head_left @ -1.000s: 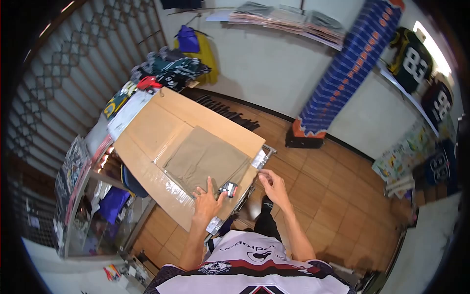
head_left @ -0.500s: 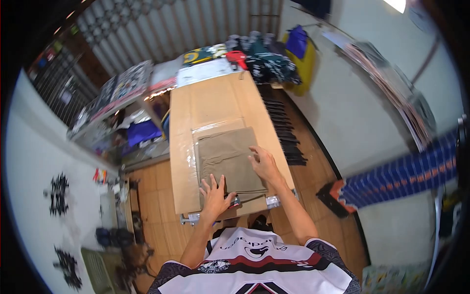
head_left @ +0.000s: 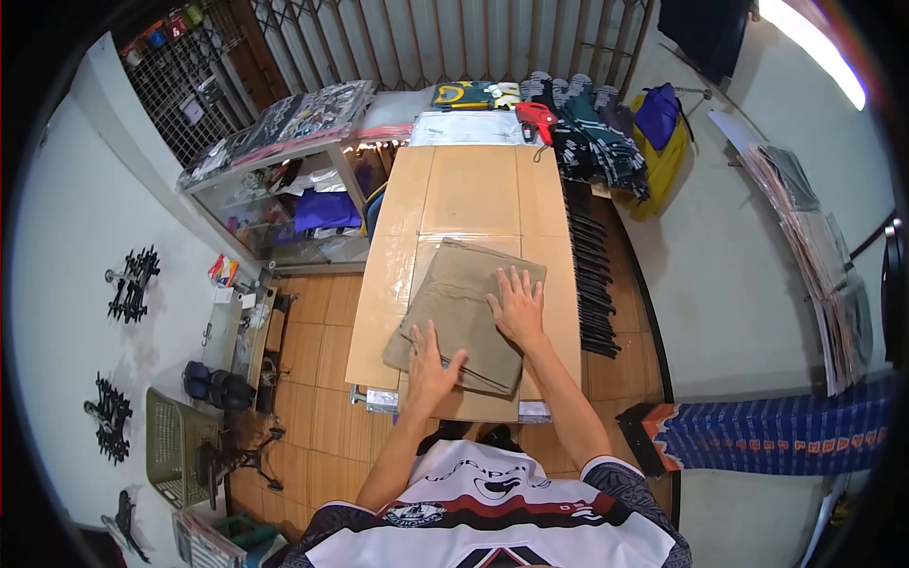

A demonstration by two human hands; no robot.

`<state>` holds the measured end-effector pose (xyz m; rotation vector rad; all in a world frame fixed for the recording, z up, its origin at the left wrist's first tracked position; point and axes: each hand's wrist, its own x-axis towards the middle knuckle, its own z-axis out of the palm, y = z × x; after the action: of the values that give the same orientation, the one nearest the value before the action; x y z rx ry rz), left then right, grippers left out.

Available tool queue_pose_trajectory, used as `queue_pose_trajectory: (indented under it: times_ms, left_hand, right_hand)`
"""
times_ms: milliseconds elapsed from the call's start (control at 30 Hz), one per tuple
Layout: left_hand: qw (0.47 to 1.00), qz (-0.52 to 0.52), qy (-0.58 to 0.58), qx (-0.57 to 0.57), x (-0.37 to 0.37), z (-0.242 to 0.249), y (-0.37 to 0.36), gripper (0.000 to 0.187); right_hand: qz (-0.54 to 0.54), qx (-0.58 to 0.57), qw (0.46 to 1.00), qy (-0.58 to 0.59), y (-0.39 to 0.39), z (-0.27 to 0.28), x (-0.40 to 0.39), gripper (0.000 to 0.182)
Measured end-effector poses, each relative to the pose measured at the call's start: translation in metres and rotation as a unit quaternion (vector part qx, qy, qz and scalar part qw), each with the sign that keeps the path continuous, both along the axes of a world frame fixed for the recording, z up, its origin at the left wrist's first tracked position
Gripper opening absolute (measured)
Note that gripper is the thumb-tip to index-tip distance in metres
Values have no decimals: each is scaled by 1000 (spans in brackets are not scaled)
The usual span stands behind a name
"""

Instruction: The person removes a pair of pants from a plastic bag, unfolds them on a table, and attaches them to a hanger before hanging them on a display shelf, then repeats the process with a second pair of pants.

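Note:
A folded olive-brown garment lies at an angle on the cardboard-topped table. My left hand rests on its lower left part, fingers spread. Flat on the upper right part of the cloth is my right hand, its fingers also apart. Neither hand grips the cloth. Layered folded edges show along the garment's lower side, near my left hand.
Beyond the table's far end lie a red tool, white sheets and piled dark clothes. A glass display case stands on the left. Black hangers line the right side. A green basket is lower left.
The garment has turned so that it lies tilted on the table. Both hands stay on or over it, my right hand now flat on the cloth. The camera view has shifted.

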<state>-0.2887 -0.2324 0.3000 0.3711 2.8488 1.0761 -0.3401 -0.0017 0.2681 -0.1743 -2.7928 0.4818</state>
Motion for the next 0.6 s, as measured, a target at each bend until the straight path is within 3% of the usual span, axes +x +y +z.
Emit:
queue_pose_trajectory:
  times_ms: [200,300,467,600]
  left_hand:
    - [997,-44,56,7,-87,-21,-19,101]
    - [997,-81,-11,-13,-124,7,-17,104]
    - [987,-143,57,41,-199,-24,-15,132]
    - [993,-112,6,32,-223,-6,4,135]
  right_hand:
    - [-52,-30,998,-6,-19,1,31,83]
    - [-69,-49,996,-11,-37,8,50,88]
    - [-54,-76,996,-12,-69,11,75,92]
    - [-60,-58,996,-22,-93,11,81,91]
